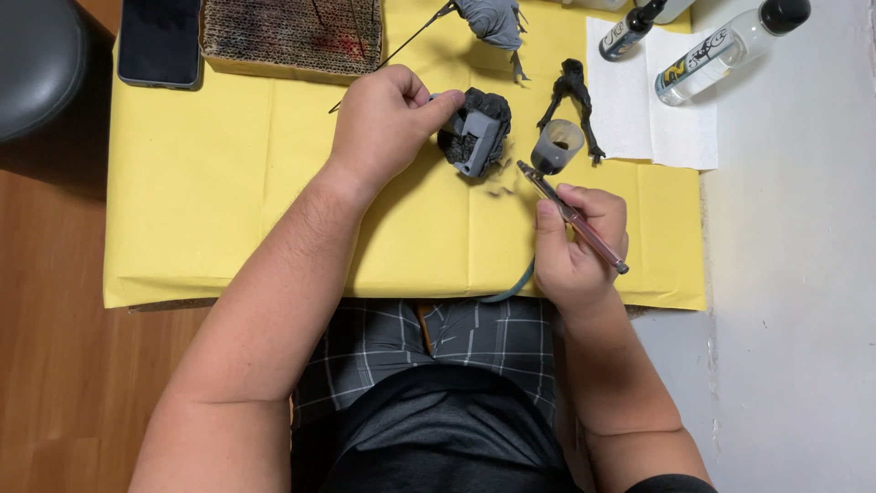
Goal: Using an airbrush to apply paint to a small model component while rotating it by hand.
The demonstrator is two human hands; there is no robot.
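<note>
The left hand (381, 123) sits just above the middle of the frame, fingers closed round a dark grey model piece (476, 132) held over the yellow paper (228, 183). The right hand (577, 245), lower and to the right, grips an airbrush (570, 212) like a pen, its tip pointing up-left at the model piece and its small cup (557, 144) standing just right of it. A teal hose (513, 288) runs from below that hand off the paper's lower edge.

In the upper left lie a phone (160, 41) and a stained cardboard block (290, 35). At the top centre a grey figure part (493, 20) sits on a thin wire. A black figure (575, 100) lies just beyond the cup, partly on a white paper towel (675, 128) that also carries two bottles (730, 47) in the upper right.
</note>
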